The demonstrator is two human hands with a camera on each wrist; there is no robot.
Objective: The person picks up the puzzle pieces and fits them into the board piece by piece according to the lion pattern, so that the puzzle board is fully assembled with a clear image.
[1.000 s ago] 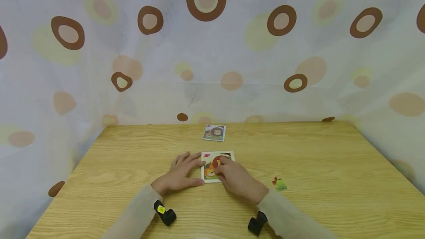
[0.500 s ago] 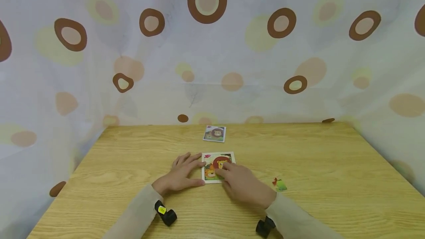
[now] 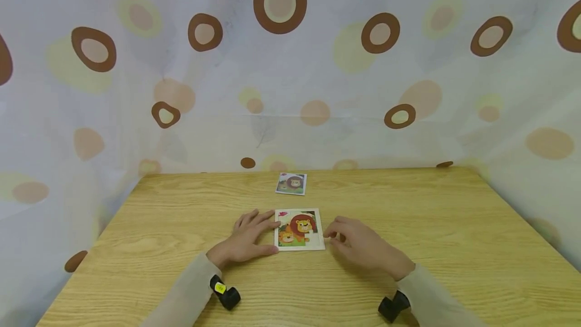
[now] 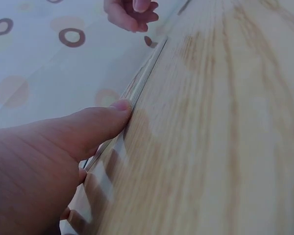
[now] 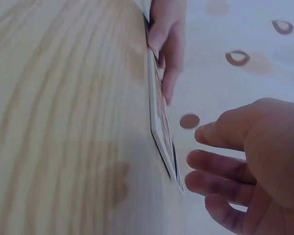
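A square lion jigsaw puzzle point(image 3: 297, 228) with a white frame lies flat on the wooden table, a pale gap showing at its lower right. My left hand point(image 3: 247, 236) rests at the puzzle's left edge, fingers spread, thumb tip at the near corner. In the left wrist view the thumb point(image 4: 98, 125) touches the frame's edge. Just right of the puzzle is my right hand point(image 3: 360, 243), its fingers loosely bent. The right wrist view shows the fingers point(image 5: 218, 166) apart from the frame, with nothing visible between them and the thumb.
A small picture card point(image 3: 291, 184) with a similar lion lies behind the puzzle, near the table's back edge. A patterned cloth point(image 3: 290, 74) hangs behind and beside the table point(image 3: 190, 201).
My right hand has lifted off the puzzle and moved right, uncovering the lion and the gap. The loose green-and-red piece is now hidden behind it. The left hand stays put.
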